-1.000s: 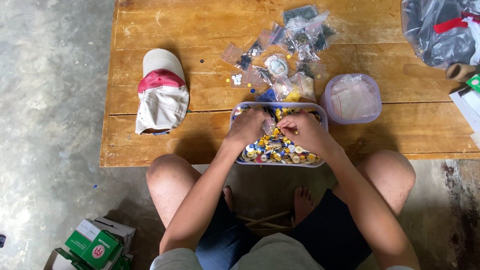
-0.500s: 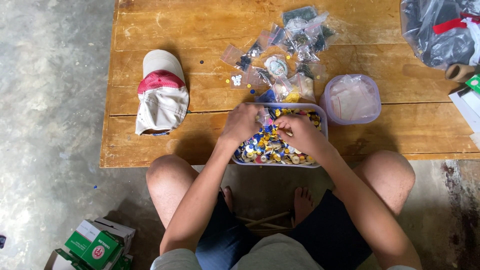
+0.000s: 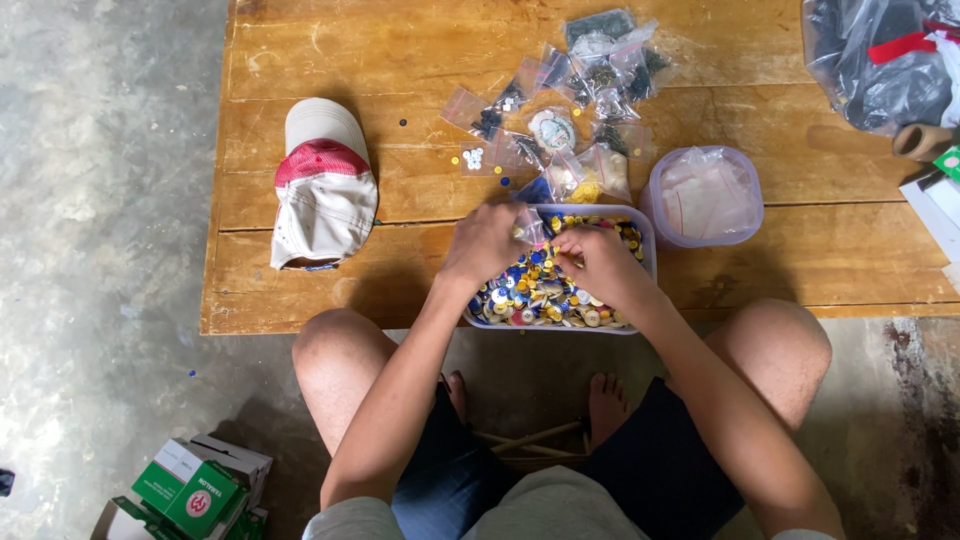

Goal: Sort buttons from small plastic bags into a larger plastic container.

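A clear plastic tub [image 3: 645, 262] full of mixed coloured buttons [image 3: 535, 295] stands at the near edge of a low wooden table [image 3: 780, 260]. Both hands hover over it. My left hand [image 3: 482, 243] pinches a small clear zip bag [image 3: 530, 226] at the tub's far rim. My right hand [image 3: 597, 265] is beside it, fingers closed at the bag's mouth, apparently on a button too small to make out. Several small zip bags of sorted buttons [image 3: 580, 110] lie just beyond the tub.
A red and white cap [image 3: 322, 185] lies on the table's left part. A round lidded tub [image 3: 704, 195] of empty bags stands right of the button tub. A large plastic bag [image 3: 880, 60] and a tape roll [image 3: 922, 140] sit far right. Green boxes [image 3: 190, 490] rest on the concrete floor.
Both hands have lifted from the button heap and moved toward the tub's far rim. The small clear bag now shows between them.
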